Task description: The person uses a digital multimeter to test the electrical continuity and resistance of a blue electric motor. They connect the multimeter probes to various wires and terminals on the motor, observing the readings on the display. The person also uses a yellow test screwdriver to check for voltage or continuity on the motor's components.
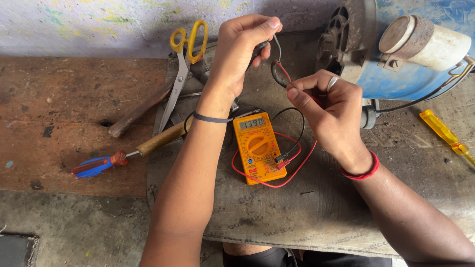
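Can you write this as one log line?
left hand: pinching black probe | right hand: pinching red probe | multimeter: on mat, display lit

our left hand (237, 54) raised at 12 o'clock, fingers pinched | our right hand (329, 109) at 2 o'clock, fingers curled, pinching

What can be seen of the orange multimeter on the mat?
The multimeter is a small orange, plastic-looking rectangular unit lying flat, face up, on the grey mat. It has a lit grey digital display at the top showing digits, a round orange selector dial in the middle, and sockets near the bottom right with a red lead and a black lead plugged in. The left forearm passes beside its left edge; neither hand touches it.
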